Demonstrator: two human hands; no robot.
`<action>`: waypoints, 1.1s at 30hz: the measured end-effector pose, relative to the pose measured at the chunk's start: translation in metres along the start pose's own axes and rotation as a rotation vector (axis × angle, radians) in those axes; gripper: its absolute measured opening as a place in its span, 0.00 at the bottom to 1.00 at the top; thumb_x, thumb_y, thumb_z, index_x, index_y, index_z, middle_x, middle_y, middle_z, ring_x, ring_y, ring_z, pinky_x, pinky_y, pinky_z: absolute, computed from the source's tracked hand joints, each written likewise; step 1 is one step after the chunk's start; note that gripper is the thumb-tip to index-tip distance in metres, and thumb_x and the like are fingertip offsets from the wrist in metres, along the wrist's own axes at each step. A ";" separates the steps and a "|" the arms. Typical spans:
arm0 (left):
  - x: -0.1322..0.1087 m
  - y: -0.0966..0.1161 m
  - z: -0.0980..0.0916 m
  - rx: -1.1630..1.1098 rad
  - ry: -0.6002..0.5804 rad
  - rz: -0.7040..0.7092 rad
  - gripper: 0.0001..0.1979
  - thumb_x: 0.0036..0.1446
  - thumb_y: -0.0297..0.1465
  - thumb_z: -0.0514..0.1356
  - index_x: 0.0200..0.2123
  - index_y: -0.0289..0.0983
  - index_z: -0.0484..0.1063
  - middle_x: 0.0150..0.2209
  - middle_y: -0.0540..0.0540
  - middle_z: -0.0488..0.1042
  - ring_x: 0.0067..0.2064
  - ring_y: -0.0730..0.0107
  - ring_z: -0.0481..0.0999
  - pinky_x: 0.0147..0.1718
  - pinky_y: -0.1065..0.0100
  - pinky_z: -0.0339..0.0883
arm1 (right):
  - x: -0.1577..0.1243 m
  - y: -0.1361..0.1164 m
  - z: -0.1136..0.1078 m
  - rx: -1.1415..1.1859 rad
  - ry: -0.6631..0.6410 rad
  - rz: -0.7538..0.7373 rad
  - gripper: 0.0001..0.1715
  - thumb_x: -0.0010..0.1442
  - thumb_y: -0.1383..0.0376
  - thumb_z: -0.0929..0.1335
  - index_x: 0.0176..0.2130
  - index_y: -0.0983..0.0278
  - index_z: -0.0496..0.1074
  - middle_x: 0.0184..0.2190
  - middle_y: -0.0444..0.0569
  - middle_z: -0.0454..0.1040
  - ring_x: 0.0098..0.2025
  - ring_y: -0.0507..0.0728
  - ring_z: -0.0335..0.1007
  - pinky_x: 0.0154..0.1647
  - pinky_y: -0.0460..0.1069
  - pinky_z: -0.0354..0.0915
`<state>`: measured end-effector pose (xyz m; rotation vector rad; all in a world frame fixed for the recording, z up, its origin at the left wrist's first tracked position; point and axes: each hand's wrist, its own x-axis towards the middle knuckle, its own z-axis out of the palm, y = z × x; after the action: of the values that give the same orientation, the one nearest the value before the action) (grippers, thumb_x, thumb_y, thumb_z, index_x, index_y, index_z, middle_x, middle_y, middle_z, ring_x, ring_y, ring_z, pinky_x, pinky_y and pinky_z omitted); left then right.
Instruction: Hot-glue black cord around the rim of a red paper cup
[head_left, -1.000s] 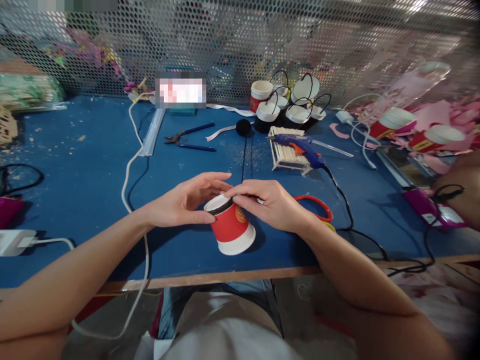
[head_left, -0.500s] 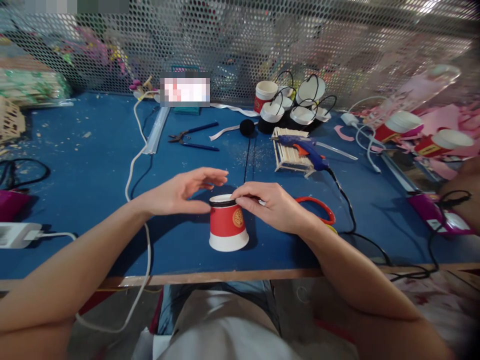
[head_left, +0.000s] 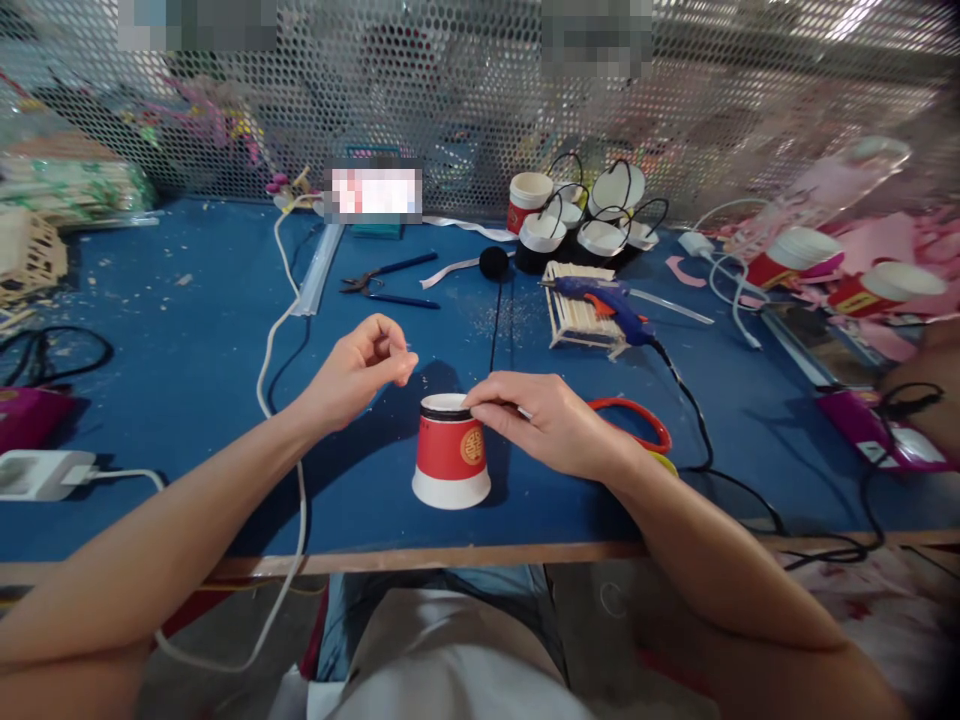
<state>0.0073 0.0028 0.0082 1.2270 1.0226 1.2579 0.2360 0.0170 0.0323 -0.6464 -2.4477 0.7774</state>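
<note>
A red and white paper cup [head_left: 451, 450] stands upside down on the blue table in front of me, a gold emblem on its side. Black cord [head_left: 448, 413] runs around its narrow upper end. My right hand [head_left: 532, 415] pinches that end from the right, thumb and fingertips at the cord. Up and to the left of the cup, apart from it, my left hand [head_left: 367, 370] is closed with thumb and fingers pressed together. Whatever it may hold is too small to make out.
Blue-handled pliers [head_left: 390, 280] lie ahead, near a black round piece [head_left: 494, 264]. A blue glue gun [head_left: 600, 295] rests on a small wooden stick rack [head_left: 562, 325]. Cups with black handles [head_left: 600, 240] stand behind. Red-handled scissors [head_left: 649, 420] lie beside my right wrist; a white cable [head_left: 262, 390] crosses left.
My left hand has moved off the cup to the left, and its spread fingers have closed together. My right hand stays at the cup's upper end. The cup has turned slightly.
</note>
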 end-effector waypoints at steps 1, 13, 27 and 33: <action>0.000 0.000 -0.001 0.016 -0.020 -0.021 0.08 0.50 0.29 0.64 0.31 0.37 0.66 0.21 0.55 0.69 0.25 0.78 0.68 0.26 0.73 0.58 | 0.000 0.000 0.000 -0.005 0.002 -0.006 0.09 0.63 0.68 0.62 0.39 0.65 0.71 0.35 0.46 0.76 0.34 0.49 0.71 0.34 0.42 0.64; 0.003 -0.003 -0.003 0.013 -0.027 -0.090 0.17 0.54 0.35 0.62 0.19 0.35 0.62 0.16 0.54 0.64 0.23 0.78 0.66 0.26 0.72 0.55 | 0.000 -0.004 -0.001 -0.088 0.064 -0.080 0.08 0.63 0.70 0.63 0.38 0.66 0.71 0.33 0.47 0.76 0.33 0.48 0.71 0.32 0.42 0.64; 0.000 0.000 0.000 0.014 -0.060 -0.096 0.12 0.47 0.28 0.66 0.24 0.35 0.63 0.23 0.54 0.68 0.27 0.79 0.66 0.26 0.74 0.56 | -0.002 -0.005 -0.005 -0.181 0.104 -0.113 0.07 0.62 0.71 0.63 0.37 0.66 0.71 0.31 0.47 0.76 0.32 0.49 0.71 0.32 0.43 0.64; 0.004 -0.004 -0.006 0.006 -0.117 -0.058 0.12 0.45 0.31 0.68 0.23 0.34 0.67 0.29 0.49 0.75 0.32 0.74 0.72 0.33 0.70 0.64 | -0.001 -0.004 -0.006 -0.241 0.142 -0.151 0.07 0.62 0.71 0.64 0.37 0.67 0.71 0.30 0.48 0.76 0.31 0.50 0.71 0.32 0.43 0.64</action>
<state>0.0021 0.0072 0.0042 1.2519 0.9709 1.1258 0.2394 0.0159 0.0383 -0.5732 -2.4445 0.3674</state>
